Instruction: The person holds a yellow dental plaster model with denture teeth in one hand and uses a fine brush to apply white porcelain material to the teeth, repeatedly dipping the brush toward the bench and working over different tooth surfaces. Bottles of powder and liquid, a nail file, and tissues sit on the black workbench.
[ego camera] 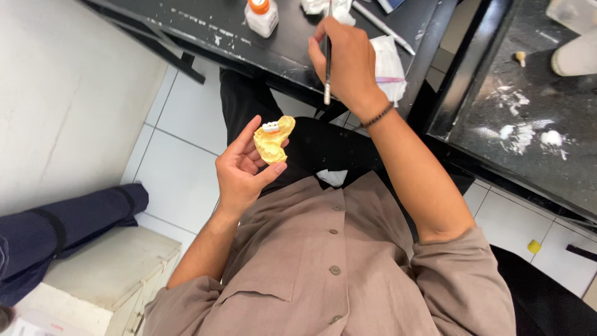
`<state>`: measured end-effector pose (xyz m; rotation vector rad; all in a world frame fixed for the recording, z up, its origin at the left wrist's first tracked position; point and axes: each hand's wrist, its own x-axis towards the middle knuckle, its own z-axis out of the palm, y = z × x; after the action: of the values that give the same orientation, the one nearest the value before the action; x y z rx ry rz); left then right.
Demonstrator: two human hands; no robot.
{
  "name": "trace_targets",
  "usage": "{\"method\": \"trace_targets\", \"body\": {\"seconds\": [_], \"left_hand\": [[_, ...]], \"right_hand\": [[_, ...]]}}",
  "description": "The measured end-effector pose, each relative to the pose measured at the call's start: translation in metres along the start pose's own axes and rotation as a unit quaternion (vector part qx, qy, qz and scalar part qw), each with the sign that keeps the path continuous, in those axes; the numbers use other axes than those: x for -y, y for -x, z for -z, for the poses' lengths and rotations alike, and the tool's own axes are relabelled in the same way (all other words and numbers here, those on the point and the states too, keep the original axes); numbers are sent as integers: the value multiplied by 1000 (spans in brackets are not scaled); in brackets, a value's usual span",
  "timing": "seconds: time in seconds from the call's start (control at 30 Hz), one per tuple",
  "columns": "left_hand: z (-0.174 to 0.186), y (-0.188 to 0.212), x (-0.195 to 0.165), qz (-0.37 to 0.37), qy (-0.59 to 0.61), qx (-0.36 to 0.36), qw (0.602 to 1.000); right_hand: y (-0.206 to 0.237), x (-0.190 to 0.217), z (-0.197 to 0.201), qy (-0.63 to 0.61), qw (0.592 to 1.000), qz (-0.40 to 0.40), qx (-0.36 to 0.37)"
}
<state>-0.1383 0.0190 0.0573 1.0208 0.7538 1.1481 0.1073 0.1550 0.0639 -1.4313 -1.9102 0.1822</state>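
Observation:
My left hand point(244, 169) holds a small yellow dental cast point(273, 140) between thumb and fingers, over my lap. A white and orange tooth piece point(271, 127) sits on top of the cast. My right hand point(346, 59) is raised above it at the black table edge, gripping a thin dark brush point(327, 65) whose metal end points down toward me. The two hands are apart.
A black worktable point(205, 28) carries a white bottle with an orange cap point(262, 15), crumpled white tissue point(388, 65) and a white pen-like stick point(382, 26). A second black surface point(528, 124) at right has white powder smears. A pale box point(106, 274) and a dark blue cloth point(68, 224) lie at left.

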Motion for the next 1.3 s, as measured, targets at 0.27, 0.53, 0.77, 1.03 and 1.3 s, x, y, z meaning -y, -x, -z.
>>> {"method": "trace_targets", "body": {"seconds": [0.27,0.53,0.77,1.03,1.3], "left_hand": [[17,-1,-4,-1,-5,-7,1000],[8,-3,-16,-14,-2,29,999],[-29,-5,-28,-36,12,128,991],[-83,-3,-35,-3,-5,206,978],[-113,-4,-41,-76,-149,245,955]], "right_hand": [[-13,-4,-39,100,990,88,42],[-9,29,44,-16,994,102,-28],[82,71,147,-433,887,-118,-108],[186,83,164,-374,905,-144,-141],[202,89,182,-361,907,-145,-163]]}}
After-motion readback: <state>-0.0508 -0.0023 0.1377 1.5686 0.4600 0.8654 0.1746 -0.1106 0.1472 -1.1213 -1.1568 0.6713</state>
